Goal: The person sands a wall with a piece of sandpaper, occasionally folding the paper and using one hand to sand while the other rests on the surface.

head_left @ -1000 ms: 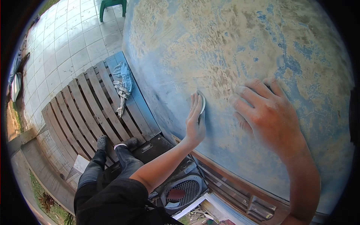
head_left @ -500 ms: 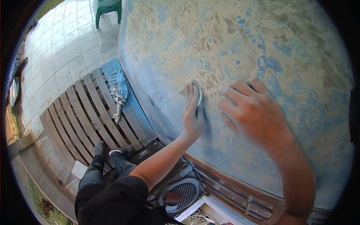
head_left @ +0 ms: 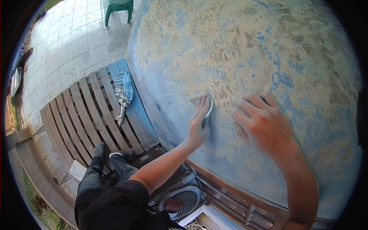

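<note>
My left hand (head_left: 198, 124) presses a folded piece of sandpaper (head_left: 209, 107) against a large painted panel (head_left: 253, 50). Its fingers lie close together over the sheet, whose grey corner and pale curved edge stick out on either side. To the right, my right hand (head_left: 262, 124) rests on the same panel with bent, spread fingers and nothing visible in it. Worn blue paint and rough beige patches cover the panel. Pale dust coats both hands.
A slatted wooden platform (head_left: 82, 111) with a blue edge board stands at left, bearing a crumpled cloth (head_left: 124, 92). A green plastic stool (head_left: 119, 9) is on the white tiles (head_left: 88, 42). Below are a round speaker grille (head_left: 180, 203) and a wooden frame (head_left: 237, 191).
Both hands and the sandpaper appear slightly lower and further right in view. The camera view has shifted a little too. My left hand keeps hold of the sandpaper.
</note>
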Demonstrator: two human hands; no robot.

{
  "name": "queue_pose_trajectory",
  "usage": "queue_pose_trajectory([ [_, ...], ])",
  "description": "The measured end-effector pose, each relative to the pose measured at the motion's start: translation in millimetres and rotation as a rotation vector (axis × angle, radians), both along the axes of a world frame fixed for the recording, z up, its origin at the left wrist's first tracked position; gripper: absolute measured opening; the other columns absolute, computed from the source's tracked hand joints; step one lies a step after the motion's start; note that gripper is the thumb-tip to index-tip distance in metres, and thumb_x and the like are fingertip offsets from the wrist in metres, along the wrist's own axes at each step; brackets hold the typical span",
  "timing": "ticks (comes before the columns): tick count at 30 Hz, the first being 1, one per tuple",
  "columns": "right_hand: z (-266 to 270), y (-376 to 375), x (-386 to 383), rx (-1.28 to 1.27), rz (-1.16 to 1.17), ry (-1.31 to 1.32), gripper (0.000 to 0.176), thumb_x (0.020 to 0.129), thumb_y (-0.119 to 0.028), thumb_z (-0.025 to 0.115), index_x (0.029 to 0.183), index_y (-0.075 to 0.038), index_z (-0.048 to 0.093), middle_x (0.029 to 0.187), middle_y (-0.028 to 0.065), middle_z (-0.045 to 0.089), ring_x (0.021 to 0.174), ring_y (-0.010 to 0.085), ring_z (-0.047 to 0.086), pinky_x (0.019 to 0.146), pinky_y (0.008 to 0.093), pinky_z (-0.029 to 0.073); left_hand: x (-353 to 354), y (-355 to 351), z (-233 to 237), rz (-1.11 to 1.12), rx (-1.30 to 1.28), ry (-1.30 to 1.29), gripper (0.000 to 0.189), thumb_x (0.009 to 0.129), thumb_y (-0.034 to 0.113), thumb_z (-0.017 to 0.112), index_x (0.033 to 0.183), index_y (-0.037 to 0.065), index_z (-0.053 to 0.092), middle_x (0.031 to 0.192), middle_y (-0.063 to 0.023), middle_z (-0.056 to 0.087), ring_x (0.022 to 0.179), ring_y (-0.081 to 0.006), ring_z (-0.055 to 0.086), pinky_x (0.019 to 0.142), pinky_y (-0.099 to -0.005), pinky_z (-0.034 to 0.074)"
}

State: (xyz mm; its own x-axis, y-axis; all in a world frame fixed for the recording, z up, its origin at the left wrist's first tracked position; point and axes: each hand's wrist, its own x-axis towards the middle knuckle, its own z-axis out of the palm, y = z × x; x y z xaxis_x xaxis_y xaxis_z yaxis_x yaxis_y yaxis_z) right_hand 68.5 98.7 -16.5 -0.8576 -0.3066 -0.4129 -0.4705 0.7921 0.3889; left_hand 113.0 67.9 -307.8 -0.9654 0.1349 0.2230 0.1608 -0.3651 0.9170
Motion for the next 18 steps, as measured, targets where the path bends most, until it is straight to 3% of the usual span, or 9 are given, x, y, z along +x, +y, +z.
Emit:
queue_pose_trajectory([
  [2, -0.4, -1.7, 1.5, -0.012, -0.001, 0.005, 0.006, 0.091, -0.015, 0.074, 0.094, -0.011, 0.075, 0.095, 0.0042, 0.072, 0.110, 0.0216, 0.066, 0.102, 0.0416, 0.050, -13.0, 3.2, -36.7, -0.006, -0.018, -0.021, 0.066, 0.097, -0.021, 0.043, 0.160, -0.004, 0.048, 0.168, -0.0280, 0.042, 0.162, -0.0403, 0.027, 0.130, -0.0461, 0.030],
  [6, -2.2, 0.3, 2.1, 0.002, -0.022, 0.003, 0.008, 0.090, -0.016, 0.076, 0.095, -0.011, 0.075, 0.096, 0.0043, 0.072, 0.111, 0.0219, 0.066, 0.103, 0.0426, 0.050, -28.7, 11.0, -48.3, 0.107, -0.083, -0.361, 0.062, 0.100, -0.019, 0.043, 0.160, -0.002, 0.049, 0.167, -0.0280, 0.044, 0.160, -0.0413, 0.031, 0.129, -0.0458, 0.032],
  [10, -0.8, -0.9, 0.9, -0.004, -0.028, 0.005, 0.007, 0.090, -0.016, 0.076, 0.095, -0.011, 0.075, 0.096, 0.0043, 0.072, 0.111, 0.0219, 0.066, 0.104, 0.0434, 0.050, -10.1, 4.1, -0.1, 0.096, -0.091, -0.199, 0.062, 0.099, -0.019, 0.043, 0.159, -0.003, 0.049, 0.167, -0.0283, 0.043, 0.160, -0.0429, 0.032, 0.129, -0.0470, 0.032],
  [12, 1.4, -1.3, 1.0, 0.066, -0.035, -0.043, 0.030, 0.083, -0.017, 0.086, 0.111, -0.010, 0.077, 0.111, 0.0036, 0.075, 0.117, 0.0226, 0.067, 0.103, 0.0417, 0.050, 4.2, -0.4, 17.2, 0.002, 0.007, -0.007, 0.062, 0.098, -0.020, 0.044, 0.158, -0.005, 0.050, 0.168, -0.0287, 0.041, 0.161, -0.0442, 0.030, 0.130, -0.0480, 0.030],
  [15, 0.8, -0.4, 1.8, 0.023, -0.048, -0.020, 0.029, 0.083, -0.017, 0.086, 0.110, -0.010, 0.077, 0.111, 0.0036, 0.075, 0.116, 0.0227, 0.067, 0.103, 0.0421, 0.050, -5.6, 9.2, -14.9, 0.041, -0.014, 0.080, 0.063, 0.097, -0.020, 0.044, 0.158, -0.006, 0.049, 0.168, -0.0293, 0.041, 0.161, -0.0449, 0.029, 0.130, -0.0483, 0.030],
  [16, 1.0, -0.3, 0.7, 0.027, -0.047, -0.017, 0.029, 0.083, -0.017, 0.086, 0.110, -0.010, 0.077, 0.111, 0.0036, 0.075, 0.116, 0.0227, 0.067, 0.103, 0.0421, 0.050, -13.2, 13.4, -24.4, 0.086, -0.035, -0.024, 0.062, 0.098, -0.018, 0.044, 0.159, -0.006, 0.049, 0.168, -0.0294, 0.041, 0.161, -0.0444, 0.029, 0.130, -0.0476, 0.029],
  [18, 0.6, -1.1, 1.0, -0.021, -0.045, -0.003, 0.005, 0.091, -0.015, 0.075, 0.094, -0.011, 0.074, 0.095, 0.0042, 0.072, 0.110, 0.0213, 0.066, 0.105, 0.0428, 0.050, -26.7, 19.9, -36.4, 0.120, -0.053, -0.126, 0.060, 0.100, -0.017, 0.044, 0.159, -0.006, 0.048, 0.168, -0.0294, 0.042, 0.161, -0.0438, 0.029, 0.131, -0.0468, 0.029],
])
